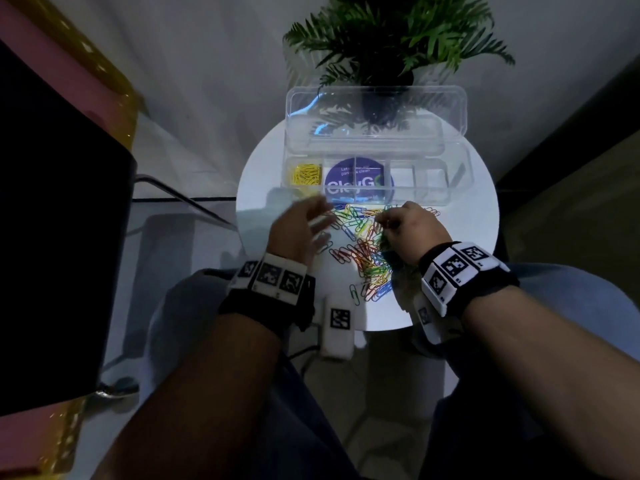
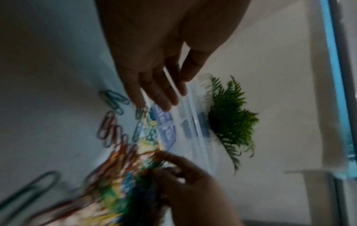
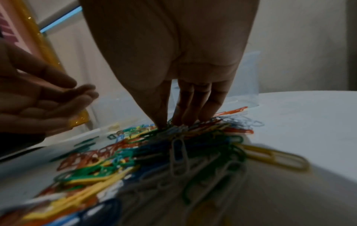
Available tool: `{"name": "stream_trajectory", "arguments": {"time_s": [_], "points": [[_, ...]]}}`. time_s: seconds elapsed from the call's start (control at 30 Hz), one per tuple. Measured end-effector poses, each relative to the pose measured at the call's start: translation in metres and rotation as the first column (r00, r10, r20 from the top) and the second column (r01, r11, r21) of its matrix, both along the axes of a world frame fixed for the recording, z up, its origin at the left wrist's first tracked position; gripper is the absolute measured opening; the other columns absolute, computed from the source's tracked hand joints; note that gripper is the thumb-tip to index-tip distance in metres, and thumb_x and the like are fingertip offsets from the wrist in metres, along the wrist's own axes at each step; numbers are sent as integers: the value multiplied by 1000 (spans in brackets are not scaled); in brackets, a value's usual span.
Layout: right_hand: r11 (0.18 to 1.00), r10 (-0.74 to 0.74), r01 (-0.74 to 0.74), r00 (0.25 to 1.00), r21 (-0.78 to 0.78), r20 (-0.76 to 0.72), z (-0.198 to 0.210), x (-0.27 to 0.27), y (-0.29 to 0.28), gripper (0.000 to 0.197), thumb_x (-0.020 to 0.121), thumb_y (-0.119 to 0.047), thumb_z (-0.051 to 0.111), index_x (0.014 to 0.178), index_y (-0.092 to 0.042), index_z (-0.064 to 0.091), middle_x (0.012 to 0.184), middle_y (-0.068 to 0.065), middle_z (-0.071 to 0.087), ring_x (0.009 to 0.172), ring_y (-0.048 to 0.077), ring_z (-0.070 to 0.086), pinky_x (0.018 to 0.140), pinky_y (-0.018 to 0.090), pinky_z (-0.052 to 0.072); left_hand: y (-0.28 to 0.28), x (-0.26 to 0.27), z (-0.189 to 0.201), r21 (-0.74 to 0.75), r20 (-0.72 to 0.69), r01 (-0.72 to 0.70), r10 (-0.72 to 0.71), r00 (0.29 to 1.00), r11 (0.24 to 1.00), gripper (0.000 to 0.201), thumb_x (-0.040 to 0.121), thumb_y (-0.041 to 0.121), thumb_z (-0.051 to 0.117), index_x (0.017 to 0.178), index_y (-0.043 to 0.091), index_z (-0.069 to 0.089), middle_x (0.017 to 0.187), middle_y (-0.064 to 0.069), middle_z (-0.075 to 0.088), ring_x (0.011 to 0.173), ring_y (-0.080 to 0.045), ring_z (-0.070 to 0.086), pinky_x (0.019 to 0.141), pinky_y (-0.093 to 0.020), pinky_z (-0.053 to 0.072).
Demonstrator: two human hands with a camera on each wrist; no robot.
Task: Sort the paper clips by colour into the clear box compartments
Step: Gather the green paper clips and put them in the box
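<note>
**Right hand in the pile, box just beyond**

The right hand (image 1: 410, 228) pressed curled fingertips (image 3: 162, 120) into the mixed paper clips (image 1: 363, 247), grip unclear. The left hand (image 1: 299, 230) hovered relaxed, holding nothing. The clear box (image 1: 460, 181) lay crosswise beyond both; its yellow compartment (image 1: 306, 174) sat nearer the left.

dim room, round white table (image 1: 460, 237), potted fern (image 1: 391, 32) behind, pale wall, dark chair (image 1: 52, 220) at left
</note>
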State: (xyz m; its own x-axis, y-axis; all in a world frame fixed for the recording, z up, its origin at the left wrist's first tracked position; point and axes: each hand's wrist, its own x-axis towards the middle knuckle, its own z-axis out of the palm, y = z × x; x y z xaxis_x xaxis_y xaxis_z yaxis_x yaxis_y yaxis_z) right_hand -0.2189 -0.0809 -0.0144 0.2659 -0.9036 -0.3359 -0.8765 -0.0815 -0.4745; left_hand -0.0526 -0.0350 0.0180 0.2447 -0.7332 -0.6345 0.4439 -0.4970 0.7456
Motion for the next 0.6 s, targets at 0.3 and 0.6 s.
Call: {"name": "stream_trajectory", "arguments": {"time_s": [0.3, 0.6], "points": [[984, 155, -163, 982, -76, -105, 2, 13, -3, 30, 94, -29, 47, 122, -26, 58, 120, 11, 52, 115, 31, 50, 92, 39, 45, 11, -3, -16, 152, 2, 158, -160, 987, 976, 17, 95, 16, 45, 99, 15, 62, 93, 1, 62, 77, -9, 60, 66, -21, 40], [989, 127, -133, 989, -72, -79, 4, 23, -12, 23, 91, -22, 53, 110, -16, 65, 115, 10, 57, 105, 29, 56, 83, 32, 44, 6, 17, -22, 151, -108, 42, -26, 994, 988, 22, 96, 20, 41, 88, 13, 61, 92, -2, 63, 83, -14, 61, 78, -26, 46]]}}
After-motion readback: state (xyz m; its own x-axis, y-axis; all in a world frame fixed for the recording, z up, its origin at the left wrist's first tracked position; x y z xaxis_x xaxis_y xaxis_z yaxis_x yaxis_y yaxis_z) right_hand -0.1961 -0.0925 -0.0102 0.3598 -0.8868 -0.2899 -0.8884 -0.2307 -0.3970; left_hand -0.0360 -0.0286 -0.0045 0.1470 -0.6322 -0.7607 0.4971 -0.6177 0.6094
